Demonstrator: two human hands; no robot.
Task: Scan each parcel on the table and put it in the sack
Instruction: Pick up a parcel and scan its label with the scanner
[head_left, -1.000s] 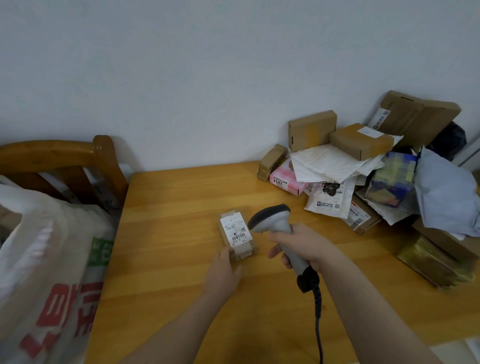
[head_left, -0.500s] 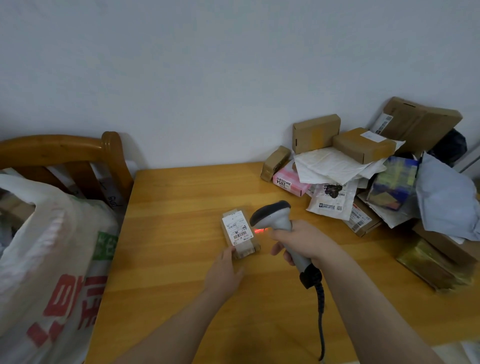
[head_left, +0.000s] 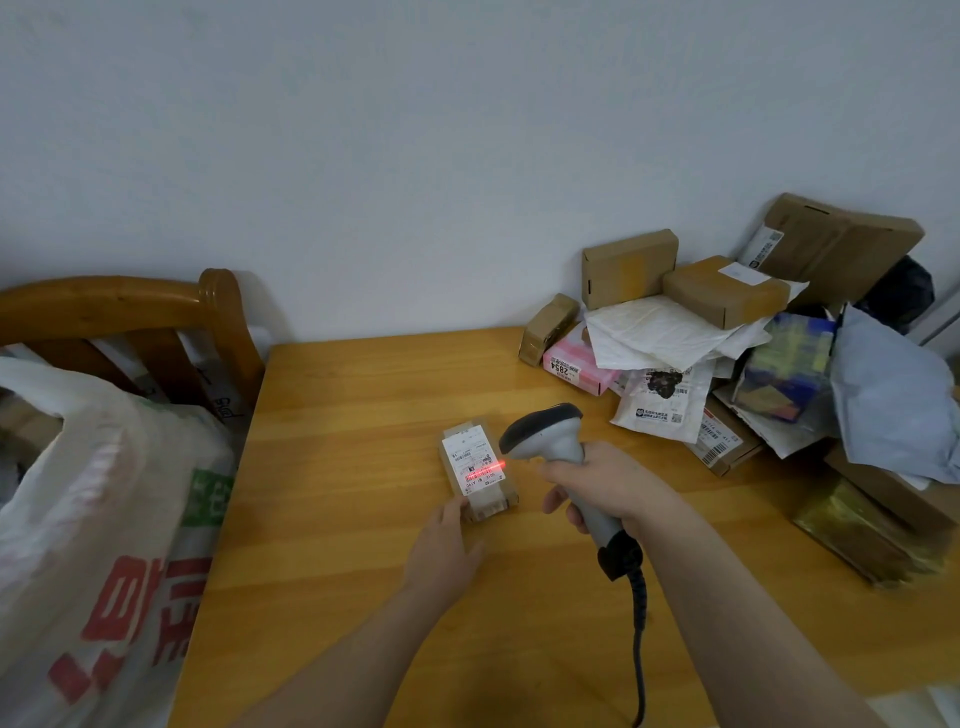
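Scanning: your right hand grips the scanner, red line on the small parcel lying mid-frame on the table. Your left hand, fingers seemingly straight, touches its near end. Likely light and stiff; pinch its long sides. Sack sits lower left.

Parcel heap crowding table's right

Left hand low, fingers straight, palm down; right hand curled in a grip; forearms outstretched
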